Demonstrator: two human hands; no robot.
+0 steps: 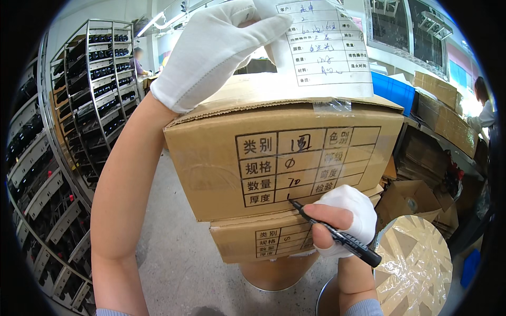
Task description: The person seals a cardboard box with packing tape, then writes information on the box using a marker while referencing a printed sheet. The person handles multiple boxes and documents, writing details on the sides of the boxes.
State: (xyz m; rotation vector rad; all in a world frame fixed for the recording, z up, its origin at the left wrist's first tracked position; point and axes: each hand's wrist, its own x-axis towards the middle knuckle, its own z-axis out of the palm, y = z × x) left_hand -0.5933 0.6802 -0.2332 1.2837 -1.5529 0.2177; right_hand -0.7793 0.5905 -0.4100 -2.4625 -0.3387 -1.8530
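My left hand (209, 51), in a white glove, has its thumb on a paper form (336, 89) that bears print and handwriting. The form stands up over the top of a cardboard box (209, 166). My right hand (348, 221) wears a white glove that leaves the thumb and a finger bare. It grips a black marker pen (357, 247) whose tip is at the bottom row of a printed grid on the box's front. Dark handwritten marks fill several cells. Below, a second cardboard box (233, 241) carries a similar grid, partly hidden by my right hand.
A brown drum (272, 272) stands under the boxes. At right are a tape-covered round top (415, 268), an open carton (411, 201) and a blue bin (389, 89). Metal racks (93, 71) of dark parts line the left. Two people are in the background.
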